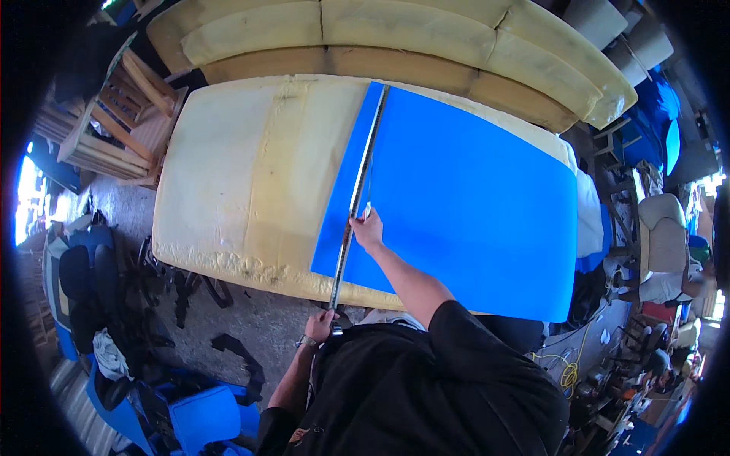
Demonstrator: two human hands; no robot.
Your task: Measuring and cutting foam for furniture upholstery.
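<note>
A wooden frame [114, 121] sits far left. Next comes a big yellow foam pad [236, 182]. My left hand [319, 325] is closed around the near end of a long ruler [357, 194]. The ruler lies across the blue sheet [471, 205] on the foam. My right hand [368, 228] pinches a white marker [367, 210] beside the ruler.

Under the right hand [368, 231] a smooth matt blue sheet [471, 205] covers rough, crumbly yellowed foam [243, 182]; the metal straightedge [357, 197] between the hands looks dull.
</note>
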